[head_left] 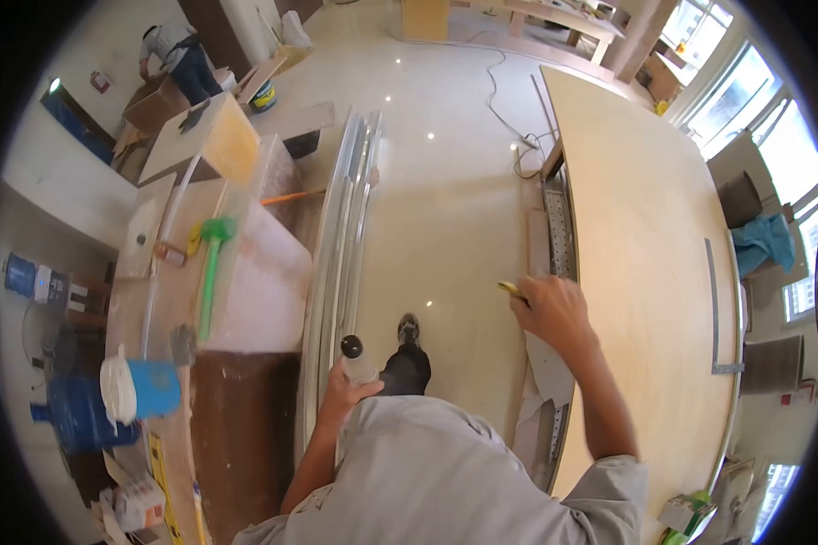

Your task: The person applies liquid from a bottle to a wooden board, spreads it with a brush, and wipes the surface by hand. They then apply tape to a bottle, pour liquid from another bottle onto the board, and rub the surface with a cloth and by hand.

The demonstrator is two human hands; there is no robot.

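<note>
My left hand (340,392) is closed around a clear bottle with a black cap (358,365), held low in front of my body on the left. My right hand (554,307) is raised on the right, near the edge of a long wooden panel (641,263). Its fingers are closed on a small yellow and black object (511,289), whose kind I cannot make out because most of it is hidden in the grip.
Long metal channels (341,209) lie along the left. Beside them a green mallet (211,272) and a blue bucket (150,389) rest on a bench. A steel square (713,309) lies on the panel. A cable (495,95) crosses the floor. Another person (180,64) bends over boxes behind.
</note>
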